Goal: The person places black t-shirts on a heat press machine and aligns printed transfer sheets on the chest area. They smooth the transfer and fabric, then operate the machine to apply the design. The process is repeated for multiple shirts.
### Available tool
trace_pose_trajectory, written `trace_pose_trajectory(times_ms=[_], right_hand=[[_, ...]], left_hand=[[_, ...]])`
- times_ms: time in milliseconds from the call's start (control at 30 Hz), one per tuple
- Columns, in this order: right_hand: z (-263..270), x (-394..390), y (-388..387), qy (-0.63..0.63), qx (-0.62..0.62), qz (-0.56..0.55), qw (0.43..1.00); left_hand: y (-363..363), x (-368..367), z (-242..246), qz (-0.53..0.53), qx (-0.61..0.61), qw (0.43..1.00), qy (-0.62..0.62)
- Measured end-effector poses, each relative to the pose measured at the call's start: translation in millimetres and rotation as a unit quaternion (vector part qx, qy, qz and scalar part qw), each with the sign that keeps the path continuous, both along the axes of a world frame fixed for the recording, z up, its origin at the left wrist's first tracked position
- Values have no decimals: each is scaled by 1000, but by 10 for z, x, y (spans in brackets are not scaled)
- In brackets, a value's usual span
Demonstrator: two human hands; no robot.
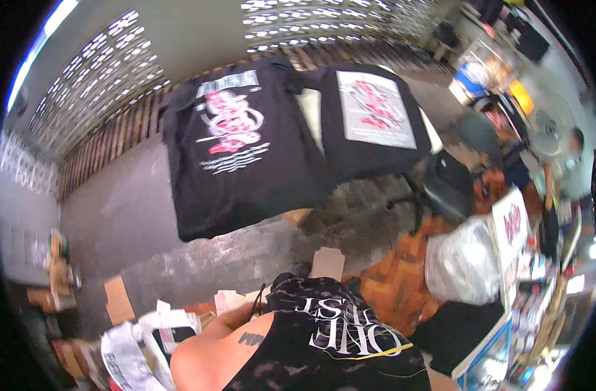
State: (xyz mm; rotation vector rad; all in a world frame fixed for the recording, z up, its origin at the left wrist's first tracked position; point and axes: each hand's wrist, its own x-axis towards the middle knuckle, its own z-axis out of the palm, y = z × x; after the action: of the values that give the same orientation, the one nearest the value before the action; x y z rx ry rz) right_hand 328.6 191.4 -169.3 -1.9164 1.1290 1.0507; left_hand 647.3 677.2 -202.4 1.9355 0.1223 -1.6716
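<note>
Both of my hands are out of view. My left arm bends down beside my black printed shirt (pixel 298 361), and the hand at its end is hidden. Before me a large black T-shirt (pixel 283 171) lies spread flat, its print pink and white with lines of white writing. To its right a second black T-shirt (pixel 361 163) is laid out over a pale surface (pixel 310 115), which shows between the two. A light grey rectangle (pixel 349 122) with a similar pink design covers the middle of that second shirt; whether it is a sheet or printed cannot be told.
A black office chair (pixel 449 188) stands right of the shirts. Nearer are a translucent plastic bag (pixel 462 264) and a white printed panel (pixel 510 227). Cardboard pieces (pixel 327 264) lie by my feet. A person (pixel 577 171) is at the far right, near a fan (pixel 547 129).
</note>
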Motion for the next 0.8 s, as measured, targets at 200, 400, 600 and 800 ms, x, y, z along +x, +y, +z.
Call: trace_pose_trajectory(times_ms=[200, 400, 600, 800], right_hand=[[-292, -185, -13, -42, -79, 97, 991], [-470, 39, -633, -149, -75, 20, 986], [-187, 70, -539, -250, -68, -372, 891], [524, 7, -764, -349, -138, -220, 901]], left_hand=[[-1783, 1856, 1506, -204, -156, 782, -568], [-3217, 2665, 1894, 74, 83, 683, -722], [-3559, 1133, 676, -408, -123, 743, -516], [-4409, 1139, 36, -359, -175, 879, -260]])
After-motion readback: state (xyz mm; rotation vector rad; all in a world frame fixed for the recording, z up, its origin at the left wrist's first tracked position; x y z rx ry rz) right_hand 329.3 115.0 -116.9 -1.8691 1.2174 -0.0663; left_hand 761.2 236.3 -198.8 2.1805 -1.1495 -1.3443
